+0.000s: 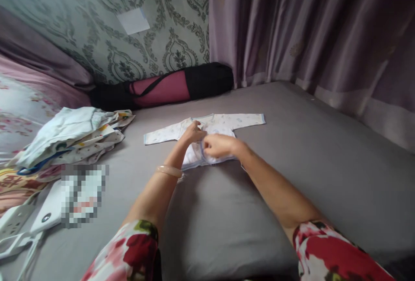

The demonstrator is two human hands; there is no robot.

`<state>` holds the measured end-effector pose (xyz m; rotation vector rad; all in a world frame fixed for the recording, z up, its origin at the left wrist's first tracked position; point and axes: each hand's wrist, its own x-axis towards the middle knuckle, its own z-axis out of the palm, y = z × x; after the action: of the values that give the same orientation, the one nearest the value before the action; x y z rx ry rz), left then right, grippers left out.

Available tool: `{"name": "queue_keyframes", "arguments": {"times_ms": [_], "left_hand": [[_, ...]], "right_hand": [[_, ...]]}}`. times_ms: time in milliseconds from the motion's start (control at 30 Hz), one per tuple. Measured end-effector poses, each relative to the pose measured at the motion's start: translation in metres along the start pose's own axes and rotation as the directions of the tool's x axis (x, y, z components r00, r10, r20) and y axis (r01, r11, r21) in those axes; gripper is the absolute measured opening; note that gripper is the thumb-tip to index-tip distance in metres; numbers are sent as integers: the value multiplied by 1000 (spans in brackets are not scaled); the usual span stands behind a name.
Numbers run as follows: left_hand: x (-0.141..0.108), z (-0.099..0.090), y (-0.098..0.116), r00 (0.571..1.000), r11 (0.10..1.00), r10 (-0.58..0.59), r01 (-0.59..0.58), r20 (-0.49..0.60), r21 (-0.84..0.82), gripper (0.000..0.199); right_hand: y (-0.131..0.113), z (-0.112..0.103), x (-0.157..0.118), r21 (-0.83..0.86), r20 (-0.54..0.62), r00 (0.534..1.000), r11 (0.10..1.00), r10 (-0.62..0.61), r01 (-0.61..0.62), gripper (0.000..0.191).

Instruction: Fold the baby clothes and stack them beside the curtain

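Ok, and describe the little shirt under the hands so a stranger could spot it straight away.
On the grey sheet, look in front of the long black-and-maroon bag. The small white shirt lies there, sleeves spread wide, with the left hand and right hand over it. Unlike the heaped clothes on the left, it lies alone, edged in pale blue.
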<state>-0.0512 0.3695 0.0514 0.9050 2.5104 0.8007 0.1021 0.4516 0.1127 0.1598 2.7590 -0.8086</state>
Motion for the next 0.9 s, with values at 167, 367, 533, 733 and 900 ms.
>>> {"name": "queue_keyframes", "arguments": {"times_ms": [167, 367, 533, 733, 900], "left_hand": [[-35, -2, -13, 964, 962, 254, -242, -79, 129, 50], [-69, 24, -10, 801, 778, 599, -581, -1, 239, 28], [-85, 41, 0, 906, 825, 410, -417, 105, 381, 47], [-92, 35, -4, 949, 822, 289, -314, 126, 476, 65], [-93, 30, -7, 952, 836, 270, -307, 146, 455, 67]], "right_hand": [[71, -19, -11, 170, -237, 906, 933, 352, -318, 30], [98, 12, -35, 153, -180, 825, 843, 536, -515, 50], [83, 30, -38, 58, -228, 831, 859, 507, -509, 48], [91, 32, -44, 18, -241, 854, 882, 461, -471, 39], [91, 28, -54, 2, -200, 845, 863, 496, -505, 40]]}}
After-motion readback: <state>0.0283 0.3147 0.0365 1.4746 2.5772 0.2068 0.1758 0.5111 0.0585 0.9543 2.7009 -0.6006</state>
